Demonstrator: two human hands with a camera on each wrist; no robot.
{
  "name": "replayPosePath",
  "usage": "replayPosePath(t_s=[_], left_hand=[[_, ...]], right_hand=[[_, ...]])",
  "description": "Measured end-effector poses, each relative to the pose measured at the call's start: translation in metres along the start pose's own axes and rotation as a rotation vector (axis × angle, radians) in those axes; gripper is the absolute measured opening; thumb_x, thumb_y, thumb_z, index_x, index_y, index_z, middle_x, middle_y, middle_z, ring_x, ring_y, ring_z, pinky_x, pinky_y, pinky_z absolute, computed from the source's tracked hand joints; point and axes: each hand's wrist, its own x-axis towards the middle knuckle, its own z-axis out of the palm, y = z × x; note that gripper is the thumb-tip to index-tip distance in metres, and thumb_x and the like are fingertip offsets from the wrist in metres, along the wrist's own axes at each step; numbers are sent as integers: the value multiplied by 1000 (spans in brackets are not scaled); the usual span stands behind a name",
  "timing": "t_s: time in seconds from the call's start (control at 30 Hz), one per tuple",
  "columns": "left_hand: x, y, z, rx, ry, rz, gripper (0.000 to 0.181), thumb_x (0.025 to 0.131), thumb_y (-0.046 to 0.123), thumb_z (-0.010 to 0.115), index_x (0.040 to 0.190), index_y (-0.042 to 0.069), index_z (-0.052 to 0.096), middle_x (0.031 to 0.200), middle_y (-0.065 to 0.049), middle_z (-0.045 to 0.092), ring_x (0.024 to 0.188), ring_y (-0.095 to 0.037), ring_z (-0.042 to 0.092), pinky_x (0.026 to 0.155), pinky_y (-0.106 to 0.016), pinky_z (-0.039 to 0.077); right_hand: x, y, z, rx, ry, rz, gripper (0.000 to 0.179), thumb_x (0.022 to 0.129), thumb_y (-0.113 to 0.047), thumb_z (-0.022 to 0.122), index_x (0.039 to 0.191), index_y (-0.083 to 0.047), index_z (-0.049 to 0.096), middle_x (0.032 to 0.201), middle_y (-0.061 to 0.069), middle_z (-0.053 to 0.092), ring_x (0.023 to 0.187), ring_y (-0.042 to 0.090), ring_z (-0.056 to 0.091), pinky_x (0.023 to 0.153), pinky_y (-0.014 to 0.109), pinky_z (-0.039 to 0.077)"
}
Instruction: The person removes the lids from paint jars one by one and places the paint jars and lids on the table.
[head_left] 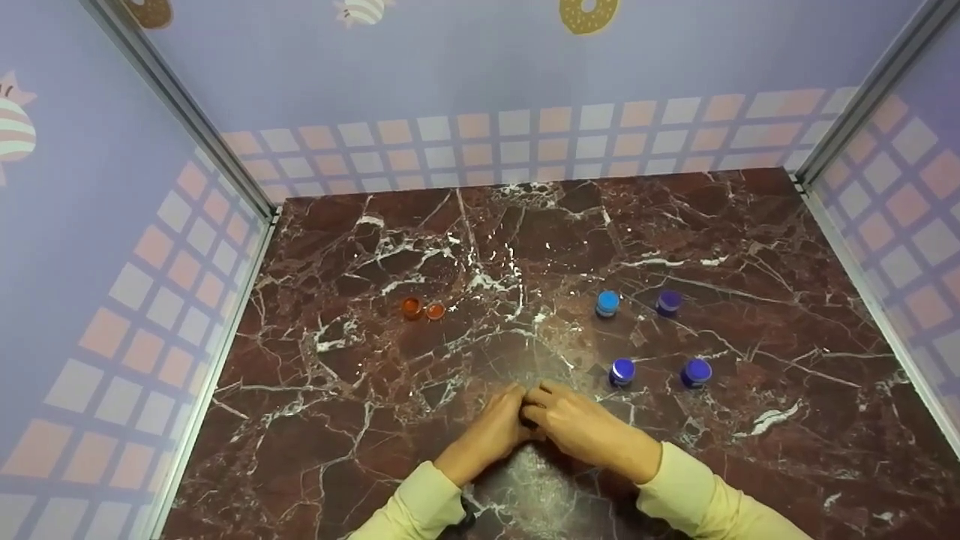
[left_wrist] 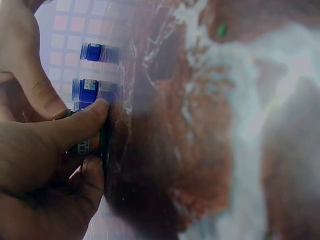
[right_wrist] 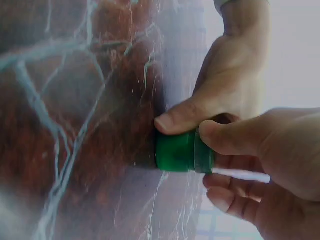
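A green screw-cap jar (right_wrist: 175, 151) is held upright between two hands over the near part of the table (head_left: 360, 457), lid up; whether its base touches the surface cannot be told. Its body is gripped by the left hand (head_left: 495, 425), thumb and fingers closed about the sides. The ribbed cap (right_wrist: 203, 156) is pinched between the thumb and curled fingers of the right hand (head_left: 577, 425). Pale yellow sleeves (head_left: 426, 501) are worn on both arms.

Beyond the hands, to the right, a deep blue jar (head_left: 622, 373) and another blue jar (head_left: 697, 373) are set side by side, well apart. Behind these, a light blue jar (head_left: 607, 304) and a violet jar (head_left: 669, 304) are placed. At the left, an orange jar (head_left: 411, 308) is seen just beside a round orange piece (head_left: 435, 311). The table is backed by a lilac wall (head_left: 465, 67) printed with pink and white squares.
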Motion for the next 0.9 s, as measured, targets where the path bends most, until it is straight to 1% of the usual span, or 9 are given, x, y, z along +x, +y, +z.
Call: replayPosePath(t_s=[0.1, 0.27, 0.37, 0.5, 0.57, 0.63, 0.73, 0.8, 0.9], left_hand=[[0, 1, 0, -10, -13, -31, 42, 76, 26, 90, 99, 7, 61, 97, -4, 64, 91, -20, 62, 84, -35, 53], [1, 2, -1, -11, -31, -70, 40, 75, 25, 91, 95, 8, 60, 93, -2, 62, 88, -19, 60, 82, -35, 52], [1, 2, -1, -11, -37, -79, 39, 76, 25, 90, 95, 9, 61, 93, -2, 62, 88, -20, 60, 82, -36, 52], [1, 2, -2, -25, -48, -68, 40, 79, 24, 90, 104, 7, 64, 99, -4, 64, 93, -21, 63, 84, -35, 54], [1, 2, -3, -30, -42, -59, 41, 78, 23, 90, 106, 6, 64, 99, -4, 64, 92, -20, 63, 84, -33, 54], [0, 2, -3, -41, -31, -54, 41, 76, 19, 91, 103, 6, 64, 98, -3, 64, 89, -17, 61, 82, -32, 53], [0, 3, -2, -70, -17, -61, 40, 73, 13, 93, 99, 5, 63, 95, -1, 63, 86, -13, 58, 80, -31, 52], [0, 3, -1, -83, -15, -65, 40, 72, 11, 93, 99, 5, 64, 94, 0, 63, 84, -11, 56, 79, -29, 51], [0, 3, 0, -79, -16, -70, 41, 71, 11, 93, 99, 5, 64, 93, 0, 62, 83, -11, 55, 78, -29, 50]], right_hand=[[-2, 4, -1, 14, -9, -60, 25, 79, -3, 80, 102, -11, 75, 105, 0, 68, 101, 20, 58, 94, 36, 52], [-6, 10, 3, 60, 54, -127, 29, 78, 1, 79, 104, -12, 77, 109, -3, 73, 102, 20, 59, 91, 38, 51], [-8, 14, 4, 135, 66, -127, 30, 79, 1, 78, 106, -12, 78, 114, -2, 73, 106, 21, 60, 96, 38, 50], [-14, 19, 2, 284, 101, -60, 35, 80, 1, 76, 114, -8, 76, 124, 3, 71, 115, 24, 61, 103, 41, 50], [-16, 20, 2, 357, 151, 2, 34, 81, 3, 74, 115, -5, 75, 124, 8, 71, 115, 26, 63, 100, 42, 52], [-18, 19, 2, 428, 222, 93, 30, 83, 7, 73, 112, -1, 74, 120, 13, 71, 108, 27, 67, 93, 40, 56], [-17, 17, 2, 498, 355, 295, 22, 84, 11, 71, 104, 3, 74, 103, 15, 73, 89, 23, 70, 77, 34, 60], [-15, 14, 1, 528, 423, 452, 16, 86, 10, 72, 101, 4, 73, 93, 11, 72, 78, 18, 67, 68, 29, 58], [-11, 10, -2, 544, 454, 631, 10, 89, 4, 74, 98, 2, 74, 83, 2, 69, 72, 12, 62, 65, 28, 54]])
